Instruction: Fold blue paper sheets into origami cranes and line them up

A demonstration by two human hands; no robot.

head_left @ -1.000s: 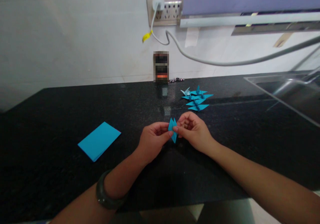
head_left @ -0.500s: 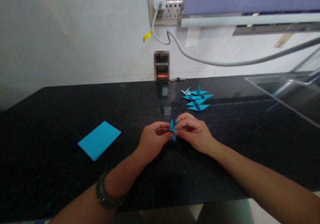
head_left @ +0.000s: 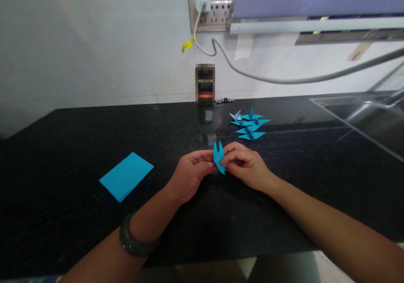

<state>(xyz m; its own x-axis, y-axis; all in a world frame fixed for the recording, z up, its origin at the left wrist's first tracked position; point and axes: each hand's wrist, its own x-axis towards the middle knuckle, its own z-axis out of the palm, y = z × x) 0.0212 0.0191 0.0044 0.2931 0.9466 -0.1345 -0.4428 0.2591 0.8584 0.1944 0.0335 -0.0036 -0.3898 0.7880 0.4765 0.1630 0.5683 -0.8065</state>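
Note:
A small folded piece of blue paper (head_left: 218,157) is held between both hands, with two narrow points sticking up and a tapered lower end. My left hand (head_left: 193,173) pinches its left side between thumb and fingers. On the right side, my right hand (head_left: 248,165) grips it with thumb and bent fingers. Several blue folded paper cranes (head_left: 251,127) stand in a cluster beyond my right hand, along with one paler crane (head_left: 235,116). To the left of my left hand lies a stack of blue paper (head_left: 126,177).
The black countertop (head_left: 176,127) meets a white wall. A pixelated object (head_left: 205,84) leans there beside a beaded string (head_left: 224,101). A sink (head_left: 362,119) is at the right. Above, a grey cable (head_left: 284,81) runs from a wall socket (head_left: 214,14).
The folded blue paper has been turned in my fingers, so its flat face and two upper points show more fully. My left hand has shifted slightly left. The cranes and paper stack stay put.

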